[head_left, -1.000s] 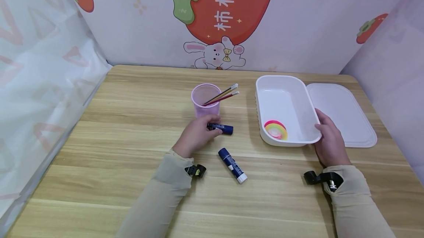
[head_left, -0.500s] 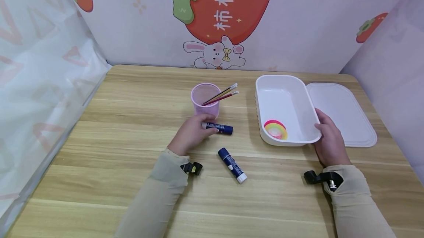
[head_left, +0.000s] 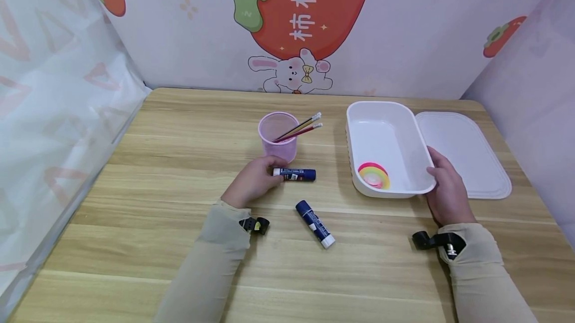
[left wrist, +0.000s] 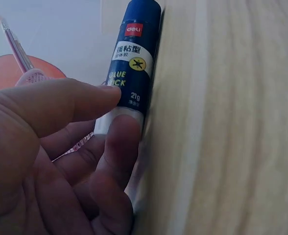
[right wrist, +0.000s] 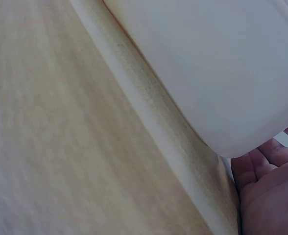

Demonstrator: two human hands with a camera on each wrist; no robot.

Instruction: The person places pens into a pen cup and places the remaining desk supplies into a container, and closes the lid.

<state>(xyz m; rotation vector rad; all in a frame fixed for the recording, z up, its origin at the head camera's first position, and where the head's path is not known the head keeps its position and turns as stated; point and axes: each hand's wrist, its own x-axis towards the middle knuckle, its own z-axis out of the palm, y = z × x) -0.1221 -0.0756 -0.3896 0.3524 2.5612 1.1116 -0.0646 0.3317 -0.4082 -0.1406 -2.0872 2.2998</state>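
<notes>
The farther glue stick (head_left: 298, 174) lies at three o'clock from our left hand (head_left: 252, 180), its white end between bent thumb and fingers; whether they pinch, we cannot tell. Our right hand (head_left: 449, 192) grips the white tub (head_left: 388, 143) at its ten o'clock.

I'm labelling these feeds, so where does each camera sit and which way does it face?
Head: worn on the head, facing forward and down at the table; the left hand, right hand and both sleeves show.
Left wrist: on that wrist, facing a glue stick; the left thumb and fingers show.
Right wrist: on that wrist, facing the outside of the white box; part of the right hand shows.
Shared: head and left wrist both show that glue stick.
</notes>
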